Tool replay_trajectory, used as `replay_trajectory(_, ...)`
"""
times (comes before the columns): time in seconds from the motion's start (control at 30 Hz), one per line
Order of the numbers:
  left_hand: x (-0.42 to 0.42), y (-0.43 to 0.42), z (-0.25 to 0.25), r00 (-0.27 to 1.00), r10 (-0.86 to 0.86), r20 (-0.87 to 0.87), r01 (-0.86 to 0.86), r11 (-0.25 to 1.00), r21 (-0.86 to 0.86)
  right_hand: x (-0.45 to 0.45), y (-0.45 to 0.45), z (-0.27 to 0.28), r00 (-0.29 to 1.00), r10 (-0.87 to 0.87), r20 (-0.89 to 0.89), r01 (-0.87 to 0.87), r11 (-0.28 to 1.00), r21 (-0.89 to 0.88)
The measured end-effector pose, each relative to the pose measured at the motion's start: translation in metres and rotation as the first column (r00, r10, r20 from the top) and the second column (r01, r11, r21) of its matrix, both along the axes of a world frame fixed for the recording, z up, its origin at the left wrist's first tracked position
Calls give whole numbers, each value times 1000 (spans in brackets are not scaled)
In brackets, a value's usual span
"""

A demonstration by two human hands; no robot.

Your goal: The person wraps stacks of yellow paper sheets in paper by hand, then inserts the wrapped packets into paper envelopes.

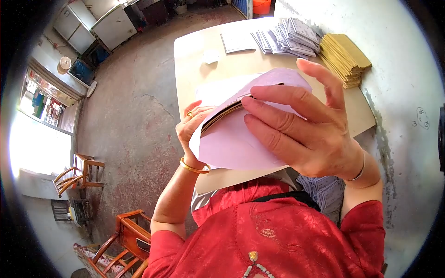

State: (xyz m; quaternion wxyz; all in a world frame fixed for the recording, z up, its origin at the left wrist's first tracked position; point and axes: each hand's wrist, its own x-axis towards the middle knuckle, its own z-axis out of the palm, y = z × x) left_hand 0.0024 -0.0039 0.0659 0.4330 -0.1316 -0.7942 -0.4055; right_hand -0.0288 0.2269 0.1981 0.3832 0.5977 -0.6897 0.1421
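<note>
Pale pink folded paper (232, 148) is held up before my chest, over the table. Thin brown layers (223, 114) show along its gap, like the edges of card or brown paper. My left hand (189, 126), with a gold ring and bangle, grips the paper's left side; some of its fingers are behind it. From the right, my right hand (311, 127) reaches across with bent fingers, their tips at the upper edge beside the gap. Its little finger sticks up, and the thumb is hidden. White paper (215, 85) lies on the table behind.
On the table (190, 55), a grey-white printed stack (238, 41), fanned printed packets (289, 37) and a yellow-brown envelope pile (345, 58) stand at the back. A wall (403, 116) borders the right. More printed packets (327, 192) lie below, near my lap. Wooden chairs (132, 236) are at left.
</note>
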Motion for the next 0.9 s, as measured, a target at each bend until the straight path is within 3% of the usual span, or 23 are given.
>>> replay_trajectory(0.77, 3, 7, -9, 999, 25, 20, -25, 1000, 9, -1, 2, -10, 998, 2, -55, -2, 1000, -4)
replay_trajectory(0.9, 5, 17, -27, 987, -84, 135, 21, 909, 415, -2, 0, -13, 999, 5, -40, -6, 1000, -19)
